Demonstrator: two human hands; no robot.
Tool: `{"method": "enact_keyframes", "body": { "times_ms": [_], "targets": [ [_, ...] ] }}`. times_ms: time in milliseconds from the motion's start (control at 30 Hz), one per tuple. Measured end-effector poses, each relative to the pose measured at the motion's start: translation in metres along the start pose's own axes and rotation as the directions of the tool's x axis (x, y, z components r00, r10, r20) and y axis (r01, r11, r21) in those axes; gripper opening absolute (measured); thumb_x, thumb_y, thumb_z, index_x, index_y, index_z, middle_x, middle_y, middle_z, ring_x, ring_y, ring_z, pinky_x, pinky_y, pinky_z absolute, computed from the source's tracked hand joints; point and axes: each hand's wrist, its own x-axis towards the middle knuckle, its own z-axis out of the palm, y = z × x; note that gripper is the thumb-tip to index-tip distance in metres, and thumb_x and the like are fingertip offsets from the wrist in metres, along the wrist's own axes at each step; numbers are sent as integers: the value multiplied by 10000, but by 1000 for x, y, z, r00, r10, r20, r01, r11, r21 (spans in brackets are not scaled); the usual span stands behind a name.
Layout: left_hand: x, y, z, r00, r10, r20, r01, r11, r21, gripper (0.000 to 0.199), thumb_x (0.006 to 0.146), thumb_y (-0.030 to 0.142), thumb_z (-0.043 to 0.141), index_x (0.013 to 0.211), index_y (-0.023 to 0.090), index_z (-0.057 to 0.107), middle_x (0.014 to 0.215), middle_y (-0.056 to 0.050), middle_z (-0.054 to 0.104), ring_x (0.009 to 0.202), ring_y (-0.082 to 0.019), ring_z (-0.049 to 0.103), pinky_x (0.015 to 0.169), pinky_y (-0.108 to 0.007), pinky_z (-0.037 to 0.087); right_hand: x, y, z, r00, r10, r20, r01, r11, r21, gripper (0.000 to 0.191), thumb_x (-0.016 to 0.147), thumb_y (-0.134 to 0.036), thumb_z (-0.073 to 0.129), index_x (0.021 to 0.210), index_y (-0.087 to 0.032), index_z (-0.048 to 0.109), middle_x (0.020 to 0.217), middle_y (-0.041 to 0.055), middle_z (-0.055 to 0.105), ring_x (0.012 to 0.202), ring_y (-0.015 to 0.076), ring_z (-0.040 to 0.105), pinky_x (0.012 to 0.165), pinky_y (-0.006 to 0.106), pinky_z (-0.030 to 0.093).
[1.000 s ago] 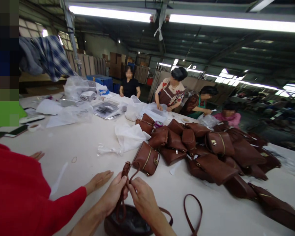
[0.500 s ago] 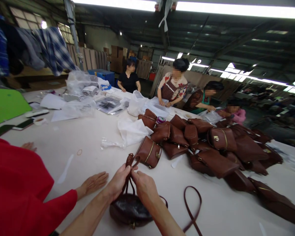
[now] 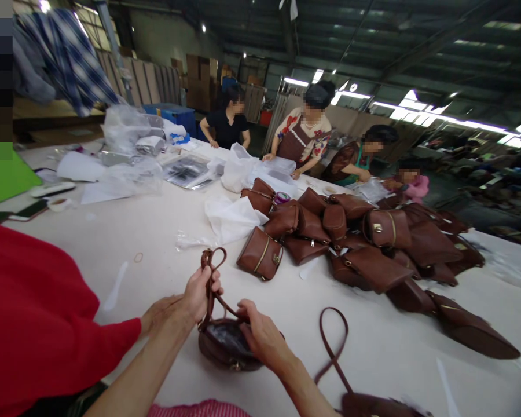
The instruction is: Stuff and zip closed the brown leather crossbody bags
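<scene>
A small brown leather handbag [image 3: 217, 354] with a gold clasp stands on the table just in front of me. Its top shows a dark, shiny surface. My left hand [image 3: 198, 294] is closed around the bag's gathered strap [image 3: 217, 255], holding it upright with a loop above the fingers. At the right side of the bag's top, my right hand [image 3: 264, 336] has its thumb and fingers curled on the lower run of strap by the rim; its fingertips are partly hidden. Closest beyond the hands lies another brown bag [image 3: 259, 255] with a gold zip.
Several brown bags [image 3: 369, 266] are piled at the right. A loose strap [image 3: 345, 336] leads to a bag at the bottom edge. White wrapping [image 3: 232, 220] and plastic lie farther back. A red-sleeved person [image 3: 39, 324] is close at my left; several people work across the table [image 3: 156, 231].
My right hand has moved down from the strap's top to the bag's rim, while my left keeps hold of the strap. The neighbour's hand is now partly behind my left forearm.
</scene>
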Motion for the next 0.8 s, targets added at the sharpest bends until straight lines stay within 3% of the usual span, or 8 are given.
{"method": "enact_keyframes", "body": {
  "times_ms": [100, 167, 267, 300, 400, 567, 667, 800],
  "targets": [
    [-1, 18, -14, 998, -49, 27, 49, 999, 4, 278, 799, 339, 683, 846, 186, 455, 628, 91, 437, 406, -3, 291, 379, -117, 281, -30, 23, 4, 999, 46, 1, -45, 991, -129, 282, 843, -133, 511, 1106, -227, 550, 1034, 53, 719, 948, 213, 681, 829, 329, 543],
    [-5, 24, -16, 987, -131, 92, 126, 991, 54, 266, 808, 342, 674, 849, 183, 465, 630, 84, 436, 396, -2, 266, 354, -115, 223, -38, 27, 3, 988, -86, -131, 53, 970, -238, 312, 870, -181, 535, 1182, -206, 543, 1157, 111, 686, 1046, 238, 654, 877, 373, 548],
    [-15, 26, -8, 917, -319, 241, 255, 931, 260, 270, 830, 401, 639, 863, 196, 467, 634, 85, 425, 394, 0, 235, 363, -120, 179, -25, 3, -10, 869, -372, -325, 197, 865, -462, 407, 906, -107, 462, 1309, -167, 472, 1335, 168, 580, 1270, 273, 515, 1015, 471, 475],
    [-19, 25, -4, 883, -379, 278, 276, 897, 346, 272, 842, 430, 617, 887, 205, 470, 630, 88, 418, 395, -2, 229, 371, -125, 170, -16, -10, -17, 836, -446, -320, 229, 813, -535, 440, 907, -73, 438, 1337, -165, 452, 1367, 162, 556, 1329, 287, 449, 1059, 514, 427],
    [-25, 25, 6, 821, -479, 310, 270, 805, 528, 312, 842, 504, 584, 888, 212, 482, 567, 99, 391, 389, -17, 213, 385, -151, 151, 16, -47, -43, 851, -515, -102, 342, 691, -636, 480, 925, -88, 442, 1394, -179, 392, 1438, 120, 493, 1393, 296, 348, 1133, 554, 319],
    [-27, 31, 12, 738, -583, 341, 294, 732, 615, 346, 835, 499, 586, 724, 193, 469, 526, 85, 381, 382, -31, 224, 380, -188, 143, 48, -66, -67, 871, -453, 192, 468, 641, -609, 459, 908, -284, 589, 1309, -128, 430, 1078, 103, 662, 1072, 256, 595, 1078, 507, 389],
    [-28, 32, 6, 732, -586, 346, 314, 742, 593, 298, 842, 498, 582, 853, 215, 488, 590, 78, 422, 399, -32, 231, 394, -185, 149, 48, -68, -61, 919, -349, 184, 371, 607, -703, 334, 938, -236, 522, 1238, -104, 461, 939, 86, 646, 862, 234, 616, 862, 410, 517],
    [-29, 25, -7, 718, -624, 308, 322, 690, 649, 268, 861, 492, 546, 930, 238, 498, 665, 60, 463, 438, -45, 269, 417, -185, 229, 37, -67, -38, 962, -236, 139, 262, 638, -724, 111, 952, -177, 438, 1021, -137, 514, 876, 64, 618, 753, 209, 598, 591, 317, 504]
  ]
}}
